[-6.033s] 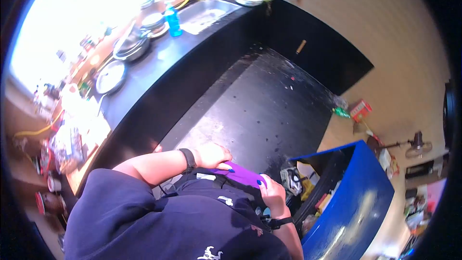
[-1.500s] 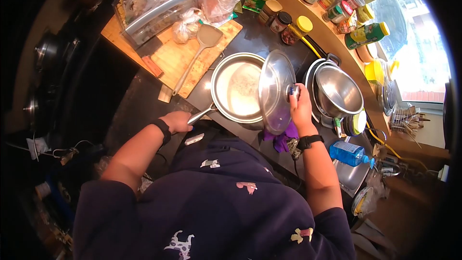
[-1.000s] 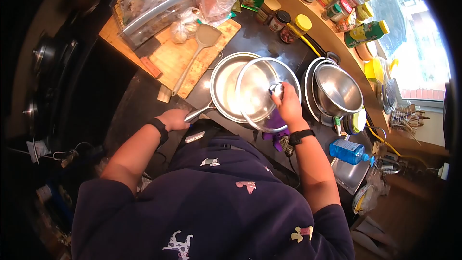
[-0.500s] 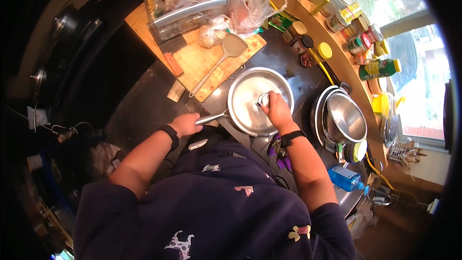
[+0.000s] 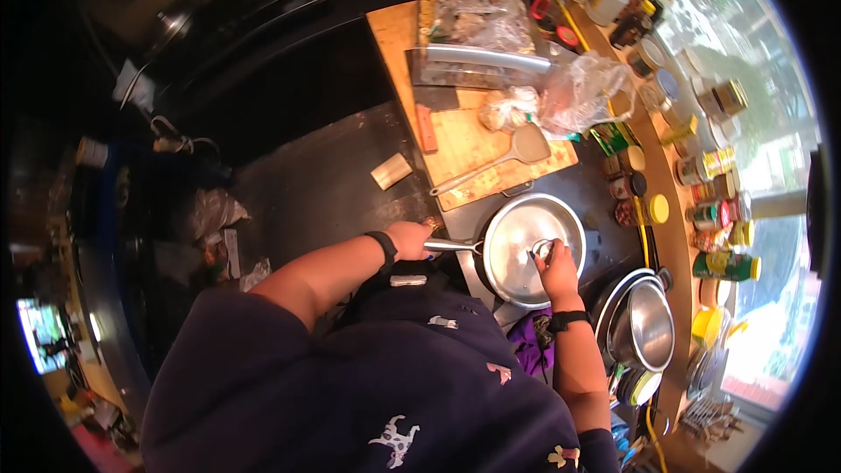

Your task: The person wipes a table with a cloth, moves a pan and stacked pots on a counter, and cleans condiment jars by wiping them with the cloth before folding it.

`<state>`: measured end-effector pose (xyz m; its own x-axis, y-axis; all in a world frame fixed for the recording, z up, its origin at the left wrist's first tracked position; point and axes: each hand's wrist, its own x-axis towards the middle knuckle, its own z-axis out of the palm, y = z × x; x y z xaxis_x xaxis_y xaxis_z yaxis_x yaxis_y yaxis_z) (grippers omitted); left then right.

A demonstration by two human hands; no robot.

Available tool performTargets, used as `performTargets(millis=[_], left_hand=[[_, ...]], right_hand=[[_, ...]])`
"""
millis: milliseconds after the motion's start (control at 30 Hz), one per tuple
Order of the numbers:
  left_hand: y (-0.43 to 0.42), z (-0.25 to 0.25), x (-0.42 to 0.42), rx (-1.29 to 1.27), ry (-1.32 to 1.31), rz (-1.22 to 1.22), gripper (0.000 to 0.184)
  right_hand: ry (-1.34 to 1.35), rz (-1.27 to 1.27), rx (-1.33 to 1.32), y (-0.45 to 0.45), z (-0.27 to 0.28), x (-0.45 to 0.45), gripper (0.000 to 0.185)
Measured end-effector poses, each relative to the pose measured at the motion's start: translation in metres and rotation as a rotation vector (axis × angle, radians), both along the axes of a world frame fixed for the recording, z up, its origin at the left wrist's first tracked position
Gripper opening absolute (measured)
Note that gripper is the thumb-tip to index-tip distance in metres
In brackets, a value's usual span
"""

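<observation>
A steel pan with a shiny lid point(image 5: 517, 267) stands on the dark counter in front of me. My left hand point(image 5: 408, 240) is closed at the end of the pan's long metal handle point(image 5: 453, 246); part of the grip is hidden. Above the lid, my right hand point(image 5: 559, 275) pinches its round knob point(image 5: 541, 250). The lid sits on the pan, so its contents cannot be seen. Just beyond the pan, a spatula point(image 5: 528, 144) lies across a wooden cutting board point(image 5: 477, 177).
A clear bin point(image 5: 477, 73) with plastic bags rests on the board. A small wooden block point(image 5: 391, 172) lies left of it. Stacked steel bowls point(image 5: 650, 326) stand right of the pan. Jars point(image 5: 653, 208) line the window side. Purple cloth point(image 5: 532, 342) is below the pan.
My view has turned, so the pan, board and jars appear farther right and lower. Both hands stay at the handle and the knob. The wooden block now shows apart from the board.
</observation>
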<state>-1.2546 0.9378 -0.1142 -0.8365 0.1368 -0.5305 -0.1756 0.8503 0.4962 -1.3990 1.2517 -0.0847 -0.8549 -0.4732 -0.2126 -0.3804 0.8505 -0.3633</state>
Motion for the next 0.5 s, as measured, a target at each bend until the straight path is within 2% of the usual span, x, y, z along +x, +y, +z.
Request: performTargets(millis=[100,200,267,300,367,400,433,467,500], left_hand=[[-0.001,0.001,0.009,-0.032,-0.026,0.091,0.034],[0.008,-0.007,0.021,-0.028,0.033,0.118,0.032],[0.018,-0.013,0.027,-0.009,-0.025,0.078,0.030],[0.022,-0.019,0.033,0.029,-0.025,0.082,0.032],[0.033,-0.004,0.044,0.054,-0.083,0.072,0.037],[0.043,-0.031,0.052,0.039,0.042,0.083,0.035],[0.050,-0.038,0.055,0.023,0.034,0.041,0.040],[0.053,-0.019,0.058,0.131,-0.078,0.054,0.049],[0.060,-0.019,0.060,0.133,-0.106,0.064,0.051]], right_hand=[[0.021,0.013,0.031,-0.003,0.000,-0.003,0.039],[0.015,0.048,0.065,0.000,-0.004,-0.008,0.041],[0.016,0.120,0.063,0.004,-0.010,-0.014,0.043],[0.056,0.127,0.009,0.002,-0.007,-0.012,0.045],[0.076,0.188,0.084,0.000,-0.003,-0.015,0.053],[0.023,0.151,0.201,-0.005,0.005,-0.017,0.059],[0.145,0.130,0.220,-0.008,0.012,-0.012,0.064],[0.080,0.117,0.239,-0.007,0.015,-0.016,0.068],[0.115,0.109,0.246,-0.004,0.016,-0.015,0.067]])
